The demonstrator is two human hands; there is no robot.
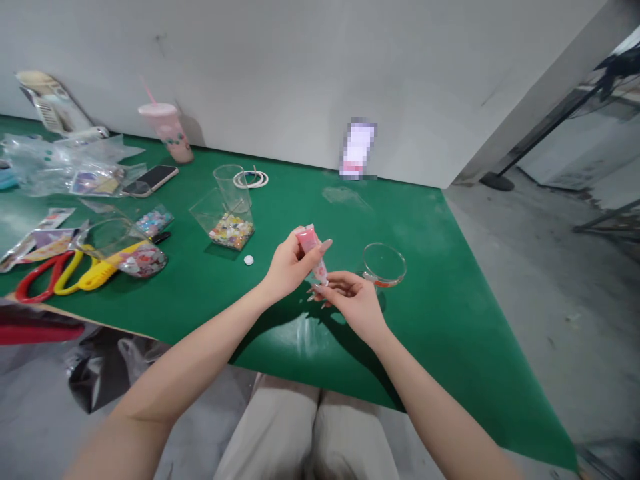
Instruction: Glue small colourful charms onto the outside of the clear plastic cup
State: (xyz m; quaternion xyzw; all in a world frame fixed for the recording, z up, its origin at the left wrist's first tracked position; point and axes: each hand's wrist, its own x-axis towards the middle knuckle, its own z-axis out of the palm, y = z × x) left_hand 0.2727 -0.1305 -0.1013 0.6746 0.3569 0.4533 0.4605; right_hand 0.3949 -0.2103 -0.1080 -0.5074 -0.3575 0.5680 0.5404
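Left hand (294,267) grasping pink tube (312,250), tilted, narrow end down toward bench's near edge. Right hand (354,301) has fingertips at that narrow end; can't tell if they grip it. Both over the middle of green bench (440,320), nearer front edge than back. Clear round container (384,265) just beside right hand, toward bench's right edge. Small white disc (249,260) left of left hand. Beyond it, clear square container (231,230) with mixed pieces. Red-handled scissors (37,283) by bench's front edge, far left. Pink cup (170,133) at back edge, left half.
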